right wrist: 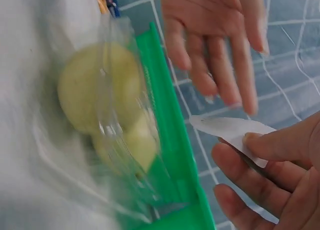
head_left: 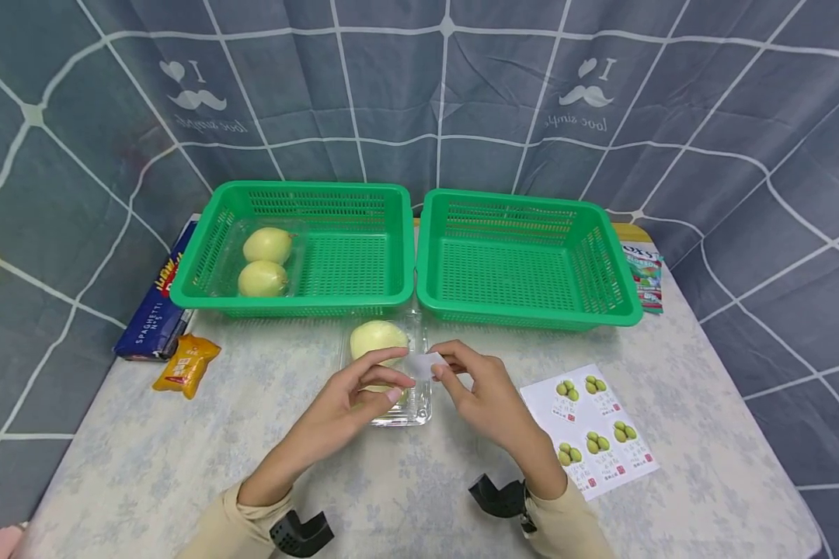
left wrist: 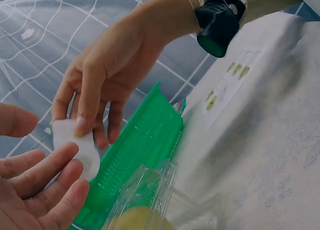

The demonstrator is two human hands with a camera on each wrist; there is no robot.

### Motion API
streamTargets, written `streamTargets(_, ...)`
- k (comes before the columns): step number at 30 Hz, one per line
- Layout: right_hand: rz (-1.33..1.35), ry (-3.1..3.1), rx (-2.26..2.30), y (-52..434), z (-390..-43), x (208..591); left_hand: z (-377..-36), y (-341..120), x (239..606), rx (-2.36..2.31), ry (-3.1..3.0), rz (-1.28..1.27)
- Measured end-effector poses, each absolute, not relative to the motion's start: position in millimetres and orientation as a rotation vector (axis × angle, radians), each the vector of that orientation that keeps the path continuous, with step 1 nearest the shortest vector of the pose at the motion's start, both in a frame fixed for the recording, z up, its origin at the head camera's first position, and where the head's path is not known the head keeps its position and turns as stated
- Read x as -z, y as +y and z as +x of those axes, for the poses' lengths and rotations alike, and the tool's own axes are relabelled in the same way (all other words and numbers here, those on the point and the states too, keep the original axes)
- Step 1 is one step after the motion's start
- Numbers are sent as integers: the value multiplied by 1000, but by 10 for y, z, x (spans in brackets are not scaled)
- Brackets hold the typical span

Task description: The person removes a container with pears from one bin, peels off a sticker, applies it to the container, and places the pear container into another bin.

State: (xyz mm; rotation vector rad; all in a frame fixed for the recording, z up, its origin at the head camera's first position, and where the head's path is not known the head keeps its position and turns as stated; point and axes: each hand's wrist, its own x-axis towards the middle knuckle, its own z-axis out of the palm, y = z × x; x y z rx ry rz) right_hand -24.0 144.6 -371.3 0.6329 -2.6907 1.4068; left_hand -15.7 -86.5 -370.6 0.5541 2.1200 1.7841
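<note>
Between finger and thumb, my right hand (head_left: 485,396) pinches a small white sticker (head_left: 422,365), its pale blank side showing in both wrist views. My left hand (head_left: 349,404) hovers beside the sticker with fingers spread and loosely bent. A gap separates those fingers from the sticker in the right wrist view (right wrist: 212,50). Under the hands stands a clear plastic box (head_left: 414,415) holding pale yellow-green round fruit (head_left: 376,338); the left hand partly covers it. To the right lies a white sheet (head_left: 540,394) of stickers printed with green fruit and writing.
A green basket (head_left: 308,302) at the back left contains another clear box with two fruits (head_left: 267,245). Beside it is a second green basket (head_left: 531,314). A blue spaghetti box (head_left: 147,322) and an orange packet (head_left: 186,366) lie left; a green-red packet (head_left: 646,279) lies right.
</note>
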Motion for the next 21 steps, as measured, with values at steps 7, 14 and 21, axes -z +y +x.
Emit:
streamTargets(7,684,-2651,-1377,1267,-228,3770,-149,-862,3686,-1788,2094,558)
streamTargets(14,694,-2554,-1367,1183,-242,3796,-164,-862,3688,-1787,2127,557)
streamTargets(21,763,-2570,-1305,1087,-227,3797,-175,-913,3712,-1843,2119,512)
